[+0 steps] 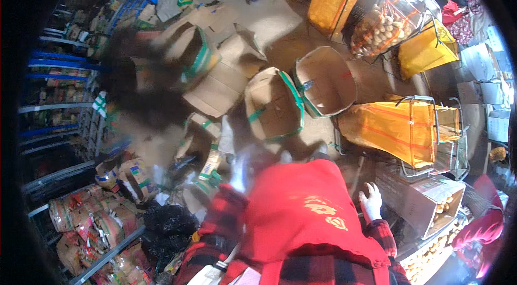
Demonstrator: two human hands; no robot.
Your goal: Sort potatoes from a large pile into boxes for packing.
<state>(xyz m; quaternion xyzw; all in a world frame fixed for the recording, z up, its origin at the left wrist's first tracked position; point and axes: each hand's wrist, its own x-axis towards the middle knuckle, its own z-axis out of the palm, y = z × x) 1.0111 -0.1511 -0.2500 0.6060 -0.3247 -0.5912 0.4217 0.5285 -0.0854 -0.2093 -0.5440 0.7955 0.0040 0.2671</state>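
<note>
My left hand (239,176), in a white glove, hangs beside the red apron (303,200). Motion blur hides its fingers, and whether it holds anything cannot be made out. It is nearest to torn cardboard with green tape (208,170). My right hand (371,201), also gloved in white, is held out on the apron's other side, fingers apart and holding nothing. Beyond it stands a cardboard carton (408,196) with round tan produce (442,208) showing at its open end. In front of me are two open cardboard boxes edged with green tape, a nearer one (274,111) and a farther one (326,83).
Orange mesh sacks (383,127) hang on metal frames at right, near a net bag of produce (381,28). Flattened cardboard (216,91) covers the floor ahead. Metal racks (87,123) with packed cardboard line the left. A person in red (480,224) is at lower right.
</note>
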